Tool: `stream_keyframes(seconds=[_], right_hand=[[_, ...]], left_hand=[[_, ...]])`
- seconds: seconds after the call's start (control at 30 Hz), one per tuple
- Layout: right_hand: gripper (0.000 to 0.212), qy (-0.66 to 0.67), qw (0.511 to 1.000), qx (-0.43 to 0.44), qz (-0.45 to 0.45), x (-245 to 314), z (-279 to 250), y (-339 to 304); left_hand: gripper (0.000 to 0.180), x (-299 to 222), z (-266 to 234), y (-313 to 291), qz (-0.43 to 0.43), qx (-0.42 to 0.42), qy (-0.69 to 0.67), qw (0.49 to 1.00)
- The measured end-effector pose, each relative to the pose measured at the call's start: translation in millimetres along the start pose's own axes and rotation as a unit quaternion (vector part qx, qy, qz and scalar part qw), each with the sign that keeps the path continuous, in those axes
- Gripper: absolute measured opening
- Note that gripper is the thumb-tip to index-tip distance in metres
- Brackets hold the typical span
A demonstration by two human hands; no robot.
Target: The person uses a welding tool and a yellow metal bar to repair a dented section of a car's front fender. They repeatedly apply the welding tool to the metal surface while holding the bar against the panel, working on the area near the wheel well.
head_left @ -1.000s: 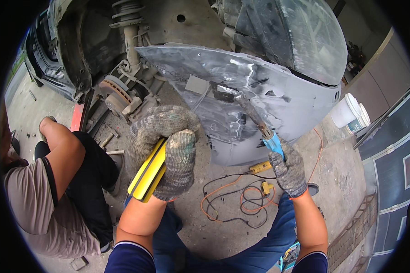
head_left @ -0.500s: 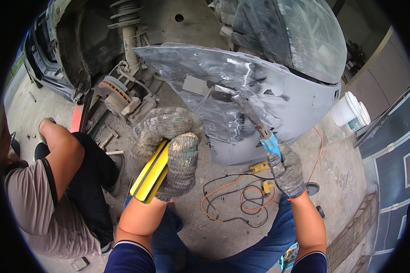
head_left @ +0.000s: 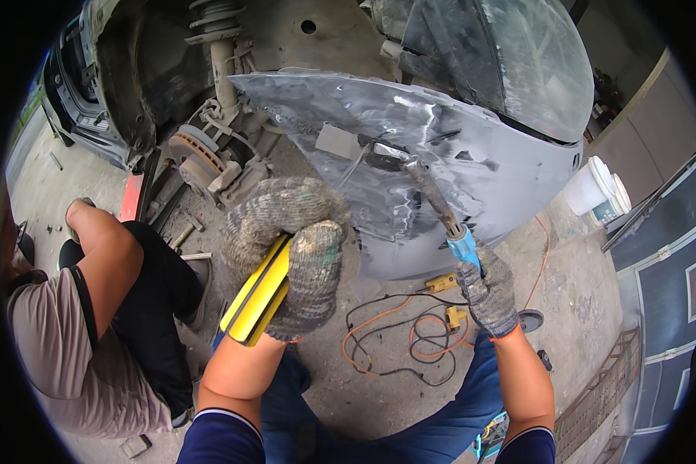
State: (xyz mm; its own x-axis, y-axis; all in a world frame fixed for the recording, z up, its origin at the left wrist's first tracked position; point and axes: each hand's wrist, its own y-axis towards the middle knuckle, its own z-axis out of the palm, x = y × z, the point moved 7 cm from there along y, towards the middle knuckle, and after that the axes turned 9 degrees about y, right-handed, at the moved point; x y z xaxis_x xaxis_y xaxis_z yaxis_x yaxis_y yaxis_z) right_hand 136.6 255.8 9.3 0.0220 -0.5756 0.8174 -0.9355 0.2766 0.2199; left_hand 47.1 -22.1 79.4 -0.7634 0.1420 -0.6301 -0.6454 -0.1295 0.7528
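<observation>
My gloved left hand (head_left: pixel 290 255) is closed around the yellow-and-black handle of a screwdriver (head_left: pixel 257 298). Its thin metal shaft runs up from the fist to the other tool's head. In my gloved right hand (head_left: pixel 489 292) is the blue handle of a heating iron (head_left: pixel 464 249) with a worn metal barrel. A flat grey plate (head_left: pixel 338 142) shows at the iron's far end, over a grey car body panel (head_left: pixel 503 182) with sanded, streaked patches. Whether plate and panel touch I cannot tell. The screwdriver's tip is hard to separate from the iron's head.
Left, another person (head_left: pixel 93 340) sits close by. A brake disc (head_left: pixel 197 158) and a spring strut (head_left: pixel 223 73) are exposed behind the panel. Cords (head_left: pixel 417 348) with yellow connectors lie on the floor between my legs. White buckets (head_left: pixel 591 185) stand at right, near a blue-grey door (head_left: pixel 665 263).
The panel and the iron's head sit slightly further right and higher in view. Both hands keep the same grip and have barely moved.
</observation>
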Motion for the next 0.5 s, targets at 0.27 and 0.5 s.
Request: stream_keyframes(seconds=[0.27,0.5], right_hand=[[0.036,-0.103,0.994,-0.009,-0.032,-1.8,-2.8,1.2],[0.037,-0.051,0.999,-0.012,-0.013,0.7,-3.5,1.6]], left_hand=[[0.031,0.6,-0.2,-1.5,-0.005,0.006,0.01,1.0],[0.03,-2.9,5.3,-2.1,-0.009,-0.003,-0.015,1.0]])
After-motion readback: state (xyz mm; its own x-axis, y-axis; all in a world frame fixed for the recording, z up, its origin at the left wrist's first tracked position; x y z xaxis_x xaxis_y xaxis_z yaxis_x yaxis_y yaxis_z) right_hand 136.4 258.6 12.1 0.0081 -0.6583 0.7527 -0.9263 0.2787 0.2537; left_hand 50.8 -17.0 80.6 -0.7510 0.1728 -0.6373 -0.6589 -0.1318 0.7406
